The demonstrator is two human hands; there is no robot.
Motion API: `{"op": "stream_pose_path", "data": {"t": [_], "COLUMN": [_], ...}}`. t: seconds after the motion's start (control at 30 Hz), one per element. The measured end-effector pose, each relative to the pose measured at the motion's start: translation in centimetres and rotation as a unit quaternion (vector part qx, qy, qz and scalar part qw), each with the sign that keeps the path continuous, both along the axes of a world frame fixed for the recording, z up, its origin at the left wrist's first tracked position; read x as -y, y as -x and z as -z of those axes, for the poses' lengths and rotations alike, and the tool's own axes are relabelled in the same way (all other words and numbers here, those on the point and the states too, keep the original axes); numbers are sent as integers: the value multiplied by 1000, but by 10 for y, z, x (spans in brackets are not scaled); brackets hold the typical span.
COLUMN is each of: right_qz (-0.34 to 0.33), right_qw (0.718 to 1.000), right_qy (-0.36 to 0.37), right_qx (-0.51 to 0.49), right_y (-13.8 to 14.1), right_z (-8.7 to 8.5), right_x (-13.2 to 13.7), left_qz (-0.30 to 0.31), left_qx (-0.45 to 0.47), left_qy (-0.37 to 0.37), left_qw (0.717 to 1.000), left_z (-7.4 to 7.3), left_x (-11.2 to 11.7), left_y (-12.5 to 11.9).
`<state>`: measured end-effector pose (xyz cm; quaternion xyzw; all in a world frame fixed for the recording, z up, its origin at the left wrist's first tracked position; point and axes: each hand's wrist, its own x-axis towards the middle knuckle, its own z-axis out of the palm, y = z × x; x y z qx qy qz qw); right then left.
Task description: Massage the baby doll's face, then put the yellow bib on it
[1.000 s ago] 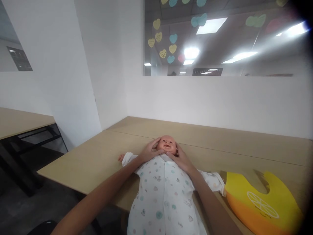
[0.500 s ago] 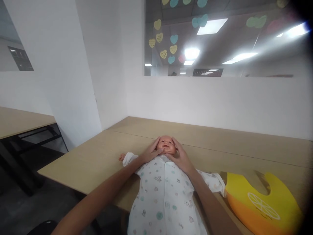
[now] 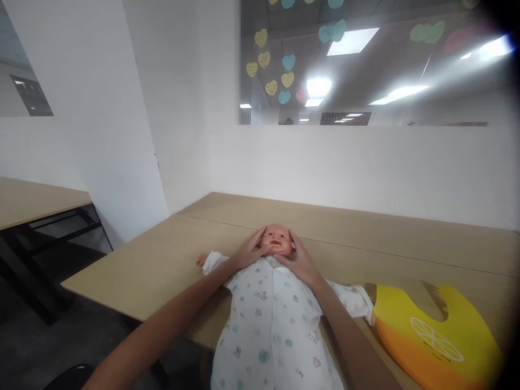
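Note:
A baby doll [image 3: 272, 319] in a white patterned sleepsuit lies on its back on the wooden table [image 3: 170, 260], head pointing away from me. My left hand [image 3: 248, 253] cups the left side of the doll's head [image 3: 277, 240], thumb at the chin. My right hand [image 3: 299, 260] cups the right side, fingers up along the cheek. Both hands touch the head from below the face. The doll's arms lie spread out to the sides.
A yellow and orange silicone bib [image 3: 436, 336] with a citrus print lies on the table right of the doll. A white partition wall [image 3: 357, 168] stands behind the table. Another table [image 3: 36, 200] stands at the left across a dark floor gap.
Both hands have shifted slightly around the doll's head, the right fingers creeping up the cheek. The doll's body has stayed where it lay.

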<state>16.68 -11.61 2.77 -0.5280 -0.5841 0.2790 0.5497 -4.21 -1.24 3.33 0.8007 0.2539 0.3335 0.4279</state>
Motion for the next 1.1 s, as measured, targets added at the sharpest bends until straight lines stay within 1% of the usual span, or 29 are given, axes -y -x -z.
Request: {"op": "stream_pose_path", "data": {"t": [0.17,0.37,0.6,0.73,0.8,0.9,0.97,1.1], "right_qz": [-5,-73,-70,-85,-93,-94,-96,-99], "right_qw": [1000,992,995,994,993,993,993,993], "right_qy": [4,44,52,46,47,42,39,35], "right_qx": [-16,-89,-50,-50,-53,-56,-59,-58], "right_y": [-1,-10,-20,-24,-26,-29,-30,-32], "right_z": [-3,-12,-12,-10,-7,-4,-2,-1], "right_x": [3,10,10,8,7,5,4,2], "left_qz": [11,15,21,30,52,107,133,142], "left_qx": [-1,17,16,17,18,16,18,31], "left_qy": [5,10,14,33,44,71,87,93], "left_qw": [1000,1000,1000,999,998,992,987,985], "left_z": [0,3,2,4,6,6,6,5], "left_x": [0,-3,-1,-4,-9,-16,-20,-22], "left_y": [1,0,1,2,4,7,10,12]}}
